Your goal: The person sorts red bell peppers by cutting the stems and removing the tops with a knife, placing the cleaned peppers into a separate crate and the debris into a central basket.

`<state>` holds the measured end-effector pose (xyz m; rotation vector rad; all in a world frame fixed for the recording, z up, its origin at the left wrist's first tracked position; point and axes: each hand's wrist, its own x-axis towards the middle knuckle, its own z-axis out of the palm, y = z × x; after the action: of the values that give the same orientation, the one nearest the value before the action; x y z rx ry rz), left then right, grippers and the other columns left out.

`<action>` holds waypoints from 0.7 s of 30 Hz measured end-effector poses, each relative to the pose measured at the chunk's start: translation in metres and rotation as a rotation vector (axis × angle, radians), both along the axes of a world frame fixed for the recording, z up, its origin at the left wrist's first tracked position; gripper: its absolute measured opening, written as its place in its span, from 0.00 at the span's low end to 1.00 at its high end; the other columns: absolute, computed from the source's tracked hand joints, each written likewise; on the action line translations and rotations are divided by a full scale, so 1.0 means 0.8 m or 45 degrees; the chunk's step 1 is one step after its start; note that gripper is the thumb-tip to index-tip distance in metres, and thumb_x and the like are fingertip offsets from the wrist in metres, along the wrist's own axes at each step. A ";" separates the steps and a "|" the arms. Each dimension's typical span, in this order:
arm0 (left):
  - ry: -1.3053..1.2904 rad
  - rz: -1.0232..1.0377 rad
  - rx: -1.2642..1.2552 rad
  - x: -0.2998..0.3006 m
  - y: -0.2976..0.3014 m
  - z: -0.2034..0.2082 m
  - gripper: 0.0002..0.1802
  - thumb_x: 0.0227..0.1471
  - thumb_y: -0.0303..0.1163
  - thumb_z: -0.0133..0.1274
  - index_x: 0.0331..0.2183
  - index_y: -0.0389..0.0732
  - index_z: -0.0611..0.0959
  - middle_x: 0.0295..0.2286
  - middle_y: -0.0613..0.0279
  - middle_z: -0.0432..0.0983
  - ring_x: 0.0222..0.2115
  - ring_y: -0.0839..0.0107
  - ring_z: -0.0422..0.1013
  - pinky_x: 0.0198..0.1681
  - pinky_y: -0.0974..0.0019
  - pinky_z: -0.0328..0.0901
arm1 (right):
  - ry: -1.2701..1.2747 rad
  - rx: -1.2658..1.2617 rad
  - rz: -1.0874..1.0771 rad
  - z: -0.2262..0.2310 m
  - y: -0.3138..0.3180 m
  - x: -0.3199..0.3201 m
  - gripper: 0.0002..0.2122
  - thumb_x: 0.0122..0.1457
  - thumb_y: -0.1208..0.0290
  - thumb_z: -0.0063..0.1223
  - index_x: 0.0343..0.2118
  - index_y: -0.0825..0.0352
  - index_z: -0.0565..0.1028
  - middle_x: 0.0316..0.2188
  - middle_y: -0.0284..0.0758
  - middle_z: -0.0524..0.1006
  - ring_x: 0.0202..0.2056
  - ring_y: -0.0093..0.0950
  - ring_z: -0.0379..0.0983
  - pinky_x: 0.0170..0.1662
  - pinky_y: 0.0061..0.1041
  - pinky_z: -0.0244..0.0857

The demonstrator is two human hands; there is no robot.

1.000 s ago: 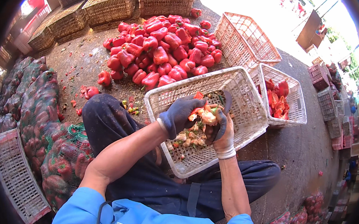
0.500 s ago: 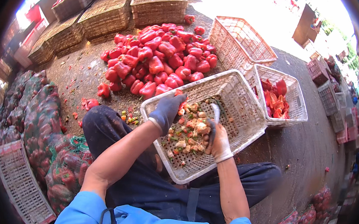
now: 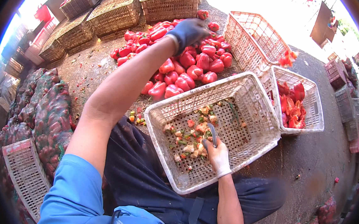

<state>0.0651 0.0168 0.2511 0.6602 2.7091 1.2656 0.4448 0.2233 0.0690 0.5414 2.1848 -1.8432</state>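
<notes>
My left hand, in a dark glove, is stretched over the heap of red bell peppers. Its fingers are blurred but look extended, with nothing visible in them. Red pepper pieces appear in mid-air above the small white crate, which holds cut red pepper. My right hand, in a white and dark glove, is closed round a knife with a short curved blade. It rests over the large white crate, whose floor carries pepper cores and scraps.
An upright plastic crate stands behind the small one. Stacked brown crates line the back. At the left lie net sacks of peppers and a tilted crate. My legs flank the large crate.
My left hand has swung from the large crate up and right over the pepper heap, letting go of the red pepper pieces. My right hand has stayed in the crate with the knife.
</notes>
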 end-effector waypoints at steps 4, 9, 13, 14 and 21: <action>-0.634 0.684 -0.321 -0.035 -0.128 -0.161 0.39 0.49 0.60 0.73 0.46 0.32 0.89 0.35 0.47 0.88 0.31 0.62 0.85 0.35 0.59 0.78 | -0.061 0.701 0.420 0.039 -0.012 -0.004 0.27 0.62 0.50 0.66 0.57 0.66 0.80 0.40 0.47 0.86 0.43 0.45 0.84 0.48 0.39 0.74; -0.895 0.856 -0.333 -0.044 -0.149 -0.284 0.54 0.48 0.71 0.67 0.57 0.32 0.84 0.55 0.44 0.82 0.55 0.55 0.80 0.58 0.52 0.73 | -0.163 0.590 0.324 0.050 -0.016 -0.023 0.22 0.66 0.60 0.65 0.55 0.70 0.80 0.36 0.44 0.84 0.38 0.38 0.82 0.46 0.34 0.74; -0.763 1.182 -0.363 -0.060 -0.118 -0.335 0.67 0.39 0.68 0.75 0.66 0.32 0.68 0.62 0.40 0.73 0.61 0.48 0.74 0.64 0.49 0.70 | -0.234 0.417 0.258 0.040 -0.022 -0.034 0.17 0.66 0.67 0.65 0.53 0.73 0.80 0.38 0.41 0.85 0.40 0.31 0.82 0.47 0.32 0.74; -0.764 1.258 -0.333 -0.061 -0.098 -0.337 0.69 0.37 0.66 0.77 0.67 0.33 0.65 0.63 0.39 0.72 0.62 0.46 0.74 0.65 0.49 0.70 | -0.195 0.379 0.243 0.033 -0.023 -0.031 0.17 0.66 0.68 0.65 0.52 0.73 0.80 0.39 0.41 0.85 0.41 0.30 0.82 0.48 0.31 0.74; -0.760 1.294 -0.180 -0.085 -0.111 -0.366 0.50 0.42 0.55 0.75 0.58 0.32 0.79 0.56 0.42 0.80 0.54 0.51 0.80 0.58 0.54 0.75 | -0.099 0.324 0.256 0.030 -0.035 -0.038 0.14 0.65 0.69 0.66 0.48 0.72 0.82 0.34 0.46 0.85 0.36 0.39 0.84 0.42 0.36 0.75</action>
<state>-0.0031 -0.0718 -0.0420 -1.0760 2.5226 1.0744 0.4141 0.1950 0.0930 0.4143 2.3397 -1.4315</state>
